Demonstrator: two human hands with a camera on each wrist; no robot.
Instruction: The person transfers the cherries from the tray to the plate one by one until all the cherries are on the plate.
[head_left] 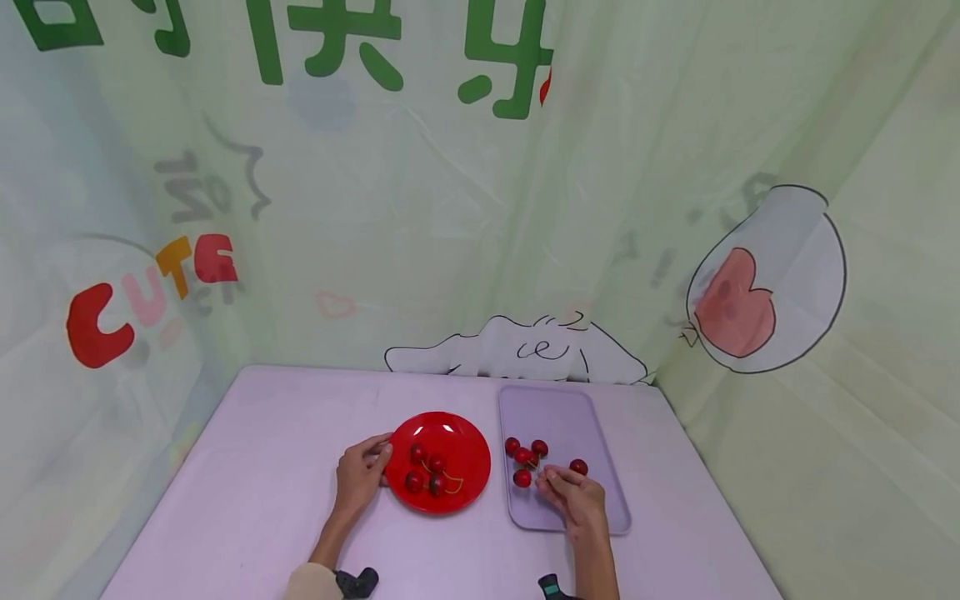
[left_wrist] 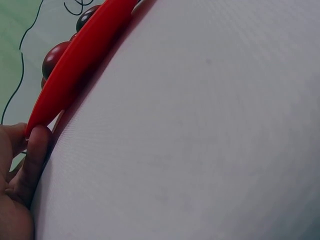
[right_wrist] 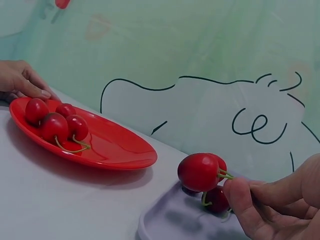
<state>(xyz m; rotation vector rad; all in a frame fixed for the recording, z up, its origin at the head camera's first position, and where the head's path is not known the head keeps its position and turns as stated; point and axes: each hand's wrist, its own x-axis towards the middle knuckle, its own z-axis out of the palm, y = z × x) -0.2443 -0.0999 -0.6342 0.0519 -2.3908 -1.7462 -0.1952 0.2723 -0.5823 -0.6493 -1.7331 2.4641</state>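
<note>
My left hand (head_left: pixel 360 473) pinches the left rim of a red plate (head_left: pixel 468 450), thumb and fingers on its edge. Several dark red cherries (right_wrist: pixel 54 127) with green stems lie in that plate. Over a lilac tray (head_left: pixel 558 408), my right hand (head_left: pixel 577 500) pinches green stems (right_wrist: pixel 226 175) between thumb and forefinger. From these stems hangs a pair of red cherries (right_wrist: pixel 198 172), one partly behind the other. More cherries (head_left: pixel 539 448) lie on the tray's left side, and a single cherry (head_left: pixel 578 467) sits beyond the right hand's fingers.
The plate and tray stand side by side on a pale table (head_left: pixel 285 442), with a narrow strip between them. A printed curtain (head_left: pixel 420 208) hangs behind the table and along both sides. Dark straps (head_left: pixel 356 582) show at the wrists.
</note>
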